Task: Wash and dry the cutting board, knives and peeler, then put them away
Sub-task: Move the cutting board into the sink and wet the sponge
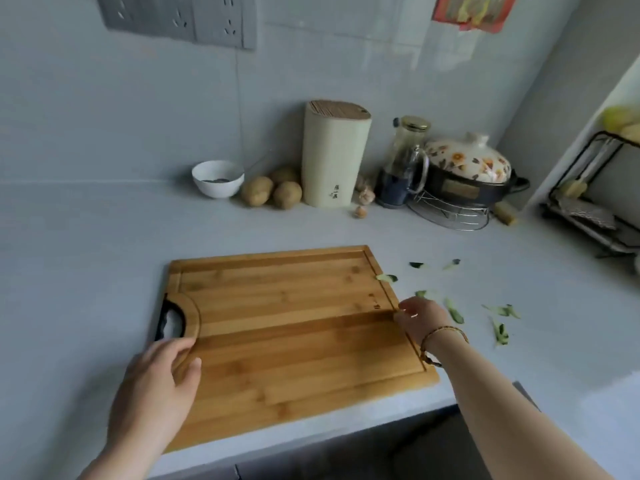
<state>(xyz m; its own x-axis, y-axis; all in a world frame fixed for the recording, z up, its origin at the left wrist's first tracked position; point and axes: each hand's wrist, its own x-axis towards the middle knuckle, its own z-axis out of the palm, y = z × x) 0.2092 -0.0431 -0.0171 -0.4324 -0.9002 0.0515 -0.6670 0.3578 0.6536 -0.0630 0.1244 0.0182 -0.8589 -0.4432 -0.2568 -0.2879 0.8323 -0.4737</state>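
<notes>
The cutting board lay flat on the bench, near its front edge. The left hand rested loose-fingered on its left corner, gripping nothing. The right hand sat curled at the right rim, but whether it had a grip could not be told.

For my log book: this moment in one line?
left hand: on cutting board | right hand: at its right edge | peels: on counter

Bare forearms; a thin braided bracelet sits behind the right hand.
</notes>
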